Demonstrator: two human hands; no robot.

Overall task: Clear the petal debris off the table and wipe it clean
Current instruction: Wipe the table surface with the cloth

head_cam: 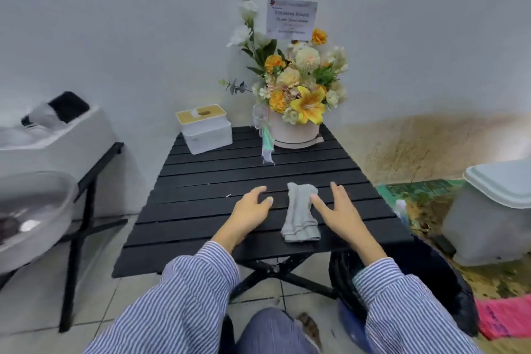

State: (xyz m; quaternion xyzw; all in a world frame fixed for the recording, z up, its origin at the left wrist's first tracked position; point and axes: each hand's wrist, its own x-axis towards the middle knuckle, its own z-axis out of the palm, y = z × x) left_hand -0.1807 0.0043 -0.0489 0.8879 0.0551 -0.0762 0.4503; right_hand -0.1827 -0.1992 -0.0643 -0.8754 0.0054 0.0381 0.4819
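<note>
Black slats run across the folding table [201,181] in front of me, set against a pale wall. At its far edge stand a flower box [296,129] and, to the left of it, a tissue box [205,131]. A grey cloth [300,215] lies crumpled lengthwise on the near half, between my hands. My left hand [253,208] rests on the slats just left of the cloth with fingers loosely spread, holding nothing. My right hand [334,210] is spread wide just right of the cloth, one fingertip at or over its edge; whether it touches I cannot tell. It grips nothing either.

Of the petal debris I can make out only one small pale fleck [228,196] on the slats, left of my left hand. Anything finer is too small to see.

A dark bin [431,282] sits low at the table's near right corner. The risks, as I judge them: the gaps between slats could swallow bits if I sweep across them, dropping debris onto the tiled floor. A wide wipe toward the far edge could catch the ribbon [267,149] hanging from the flower box and tug it. Sweeping right too fast could overshoot the bin.
</note>
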